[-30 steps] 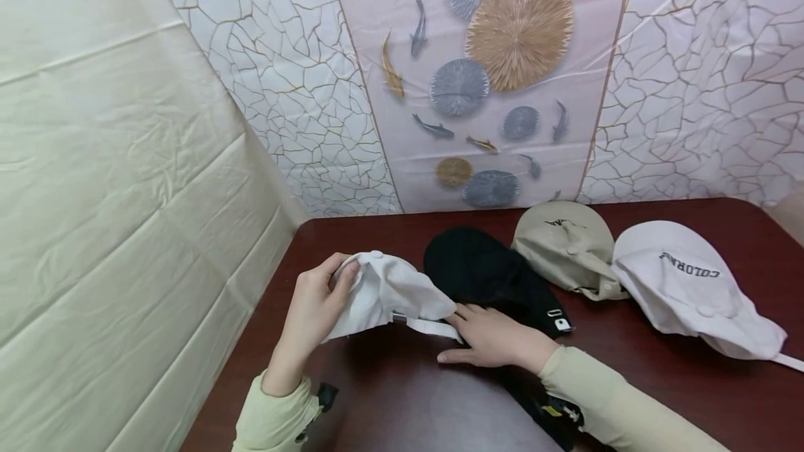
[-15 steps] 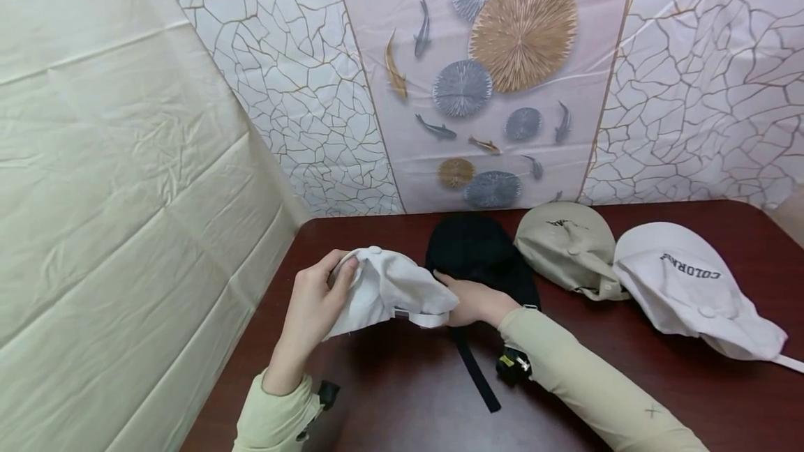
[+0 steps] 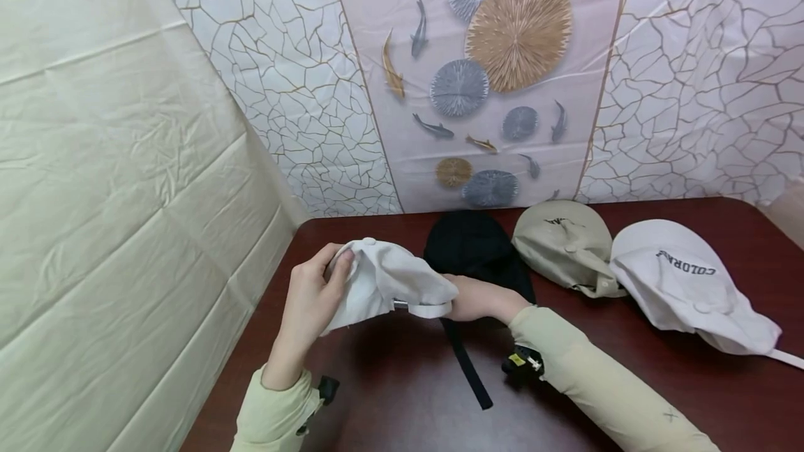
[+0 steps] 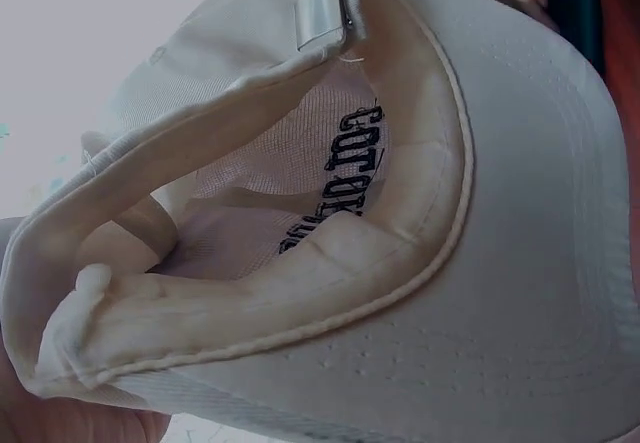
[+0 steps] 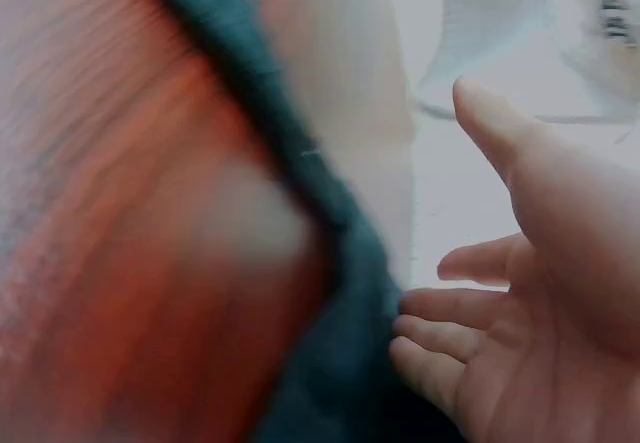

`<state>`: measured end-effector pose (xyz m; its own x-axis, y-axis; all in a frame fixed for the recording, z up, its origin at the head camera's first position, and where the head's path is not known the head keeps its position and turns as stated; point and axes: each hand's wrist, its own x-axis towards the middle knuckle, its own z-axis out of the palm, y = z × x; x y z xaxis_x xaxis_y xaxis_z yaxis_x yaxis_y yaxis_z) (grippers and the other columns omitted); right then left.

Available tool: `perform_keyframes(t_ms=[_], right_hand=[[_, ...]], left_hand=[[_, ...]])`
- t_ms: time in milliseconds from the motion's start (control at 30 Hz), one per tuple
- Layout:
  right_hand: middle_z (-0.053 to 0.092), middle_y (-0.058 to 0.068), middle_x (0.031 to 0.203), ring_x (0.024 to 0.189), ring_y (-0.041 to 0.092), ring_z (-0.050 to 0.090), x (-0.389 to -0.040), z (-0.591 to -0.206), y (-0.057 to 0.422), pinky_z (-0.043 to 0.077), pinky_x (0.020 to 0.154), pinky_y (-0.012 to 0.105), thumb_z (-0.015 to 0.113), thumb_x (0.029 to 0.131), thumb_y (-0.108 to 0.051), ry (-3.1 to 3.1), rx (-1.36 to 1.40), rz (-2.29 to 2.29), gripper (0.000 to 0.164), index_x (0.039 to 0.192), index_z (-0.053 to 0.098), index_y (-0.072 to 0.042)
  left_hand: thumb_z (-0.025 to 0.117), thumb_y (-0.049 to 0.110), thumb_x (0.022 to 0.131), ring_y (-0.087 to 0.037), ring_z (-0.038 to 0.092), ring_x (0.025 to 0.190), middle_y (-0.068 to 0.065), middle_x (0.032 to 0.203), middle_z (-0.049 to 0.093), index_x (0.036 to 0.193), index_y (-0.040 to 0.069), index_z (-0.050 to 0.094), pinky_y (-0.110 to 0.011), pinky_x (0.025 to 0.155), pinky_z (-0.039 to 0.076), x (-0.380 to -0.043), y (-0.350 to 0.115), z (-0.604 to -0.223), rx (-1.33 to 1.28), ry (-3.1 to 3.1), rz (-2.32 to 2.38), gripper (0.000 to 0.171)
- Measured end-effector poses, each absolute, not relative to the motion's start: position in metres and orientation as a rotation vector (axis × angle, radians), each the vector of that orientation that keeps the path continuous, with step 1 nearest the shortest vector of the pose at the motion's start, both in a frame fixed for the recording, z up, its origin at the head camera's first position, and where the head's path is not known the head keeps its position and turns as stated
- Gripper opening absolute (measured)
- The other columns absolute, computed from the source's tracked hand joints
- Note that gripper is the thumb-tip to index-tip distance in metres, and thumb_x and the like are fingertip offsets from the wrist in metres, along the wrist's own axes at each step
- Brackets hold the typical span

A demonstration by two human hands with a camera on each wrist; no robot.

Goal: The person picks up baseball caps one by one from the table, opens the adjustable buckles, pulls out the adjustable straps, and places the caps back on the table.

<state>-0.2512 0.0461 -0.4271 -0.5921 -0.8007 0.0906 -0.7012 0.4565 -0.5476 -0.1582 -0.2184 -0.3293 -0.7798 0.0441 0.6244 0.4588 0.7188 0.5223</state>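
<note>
Head view: two bare hands work over a dark red table [image 3: 389, 396].
Left hand [image 3: 309, 298]: pinches one end of a white cap [image 3: 392, 277], its thumb pressed on the crown.
White cap: held up at the near left of the row of caps, top button up; the left wrist view shows its inner band, brim and dark lettering.
Right hand [image 3: 474, 297]: open, behind the white cap's right end; the right wrist view shows its fingers extended, thumb apart, fingertips at the black cap's edge; whether they press it I cannot tell.
Black cap [image 3: 471, 243]: beyond the right hand and partly hidden by it.
Black strap [image 3: 466, 365]: runs from below that hand toward the near side.
Beige cap [image 3: 562, 246]: just right of the black one.
Second white cap [image 3: 678, 281]: farthest right, dark-lettered, touching the beige cap.
Backdrop [image 3: 402, 180]: printed with fish and round leaves.
</note>
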Motion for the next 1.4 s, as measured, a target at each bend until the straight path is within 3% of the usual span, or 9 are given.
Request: perform_keyframes(t_ms=[167, 300, 367, 467, 533, 667, 867, 1067, 1400], right_hand=[[0.07, 0.003, 0.1, 0.083, 0.014, 0.065, -0.243, -0.404, 0.061, 0.052, 0.075, 0.034, 0.067, 0.097, -0.026, 2.608, -1.104, -0.918, 0.027, 0.117, 0.067, -0.008], [0.062, -0.001, 0.073, 0.056, 0.009, 0.048, -0.236, -0.389, 0.072, 0.041, 0.056, 0.028, 0.067, 0.098, -0.022, 2.557, -0.878, -1.076, 0.019, 0.101, 0.071, -0.005], [0.068, 0.004, 0.079, 0.063, 0.011, 0.057, -0.232, -0.385, 0.076, 0.048, 0.06, 0.029, 0.063, 0.1, -0.019, 2.417, -0.845, -1.245, 0.022, 0.108, 0.071, 0.0], [0.072, 0.016, 0.111, 0.098, 0.019, 0.069, -0.226, -0.383, 0.079, 0.056, 0.085, 0.036, 0.06, 0.102, -0.017, 2.123, -0.831, -1.531, 0.034, 0.127, 0.063, 0.006], [0.061, 0.021, 0.134, 0.121, 0.024, 0.061, -0.222, -0.384, 0.079, 0.049, 0.101, 0.044, 0.057, 0.104, -0.016, 1.883, -0.821, -1.725, 0.046, 0.141, 0.049, 0.009], [0.043, 0.018, 0.15, 0.131, 0.024, 0.053, -0.212, -0.384, 0.078, 0.044, 0.107, 0.046, 0.058, 0.103, -0.017, 1.466, -0.865, -2.011, 0.061, 0.152, 0.03, 0.005], [0.047, 0.008, 0.15, 0.135, 0.027, 0.049, -0.201, -0.381, 0.076, 0.038, 0.111, 0.047, 0.038, 0.109, -0.013, 0.842, -1.166, -2.16, 0.045, 0.153, 0.037, -0.011], [0.051, 0.013, 0.147, 0.136, 0.033, 0.049, -0.193, -0.37, 0.081, 0.034, 0.114, 0.047, 0.028, 0.105, -0.006, 0.575, -1.283, -2.162, 0.046, 0.145, 0.049, -0.002], [0.063, 0.016, 0.133, 0.125, 0.033, 0.059, -0.189, -0.364, 0.086, 0.042, 0.109, 0.047, 0.024, 0.108, -0.01, 0.653, -1.312, -2.278, 0.045, 0.132, 0.061, 0.0]], left_hand=[[0.064, 0.019, 0.1, -0.014, 0.059, 0.068, -0.002, 0.084, 0.071, 0.1, 0.009, 0.074, -0.028, 0.06, 0.045, -0.163, -0.217, -0.32, -0.374, -2.28, -0.928, 0.014], [0.064, 0.022, 0.101, -0.014, 0.062, 0.074, -0.002, 0.089, 0.073, 0.102, 0.011, 0.075, -0.026, 0.065, 0.046, -0.167, -0.213, -0.31, -0.382, -2.221, -0.938, 0.016], [0.064, 0.023, 0.101, -0.014, 0.063, 0.076, -0.002, 0.092, 0.073, 0.102, 0.01, 0.075, -0.025, 0.067, 0.046, -0.168, -0.21, -0.306, -0.392, -2.198, -0.949, 0.017], [0.064, 0.024, 0.101, -0.014, 0.061, 0.073, -0.002, 0.086, 0.071, 0.1, 0.009, 0.074, -0.022, 0.065, 0.045, -0.171, -0.205, -0.303, -0.408, -2.179, -0.975, 0.018], [0.064, 0.023, 0.101, -0.015, 0.059, 0.069, -0.003, 0.08, 0.068, 0.098, 0.008, 0.074, -0.021, 0.061, 0.043, -0.172, -0.201, -0.303, -0.413, -2.168, -1.008, 0.018], [0.063, 0.022, 0.101, -0.015, 0.056, 0.065, -0.004, 0.076, 0.065, 0.096, 0.007, 0.073, -0.02, 0.056, 0.042, -0.174, -0.192, -0.303, -0.407, -2.16, -1.079, 0.019], [0.062, 0.023, 0.102, -0.016, 0.055, 0.063, -0.005, 0.074, 0.064, 0.095, 0.006, 0.072, -0.023, 0.055, 0.041, -0.178, -0.182, -0.306, -0.405, -2.165, -1.106, 0.021], [0.061, 0.025, 0.103, -0.015, 0.055, 0.062, -0.005, 0.073, 0.064, 0.093, 0.006, 0.071, -0.025, 0.054, 0.042, -0.18, -0.179, -0.31, -0.383, -2.164, -1.133, 0.024], [0.06, 0.028, 0.103, -0.014, 0.053, 0.061, -0.004, 0.071, 0.061, 0.093, 0.006, 0.07, -0.024, 0.053, 0.04, -0.182, -0.174, -0.312, -0.406, -2.159, -1.151, 0.027]])
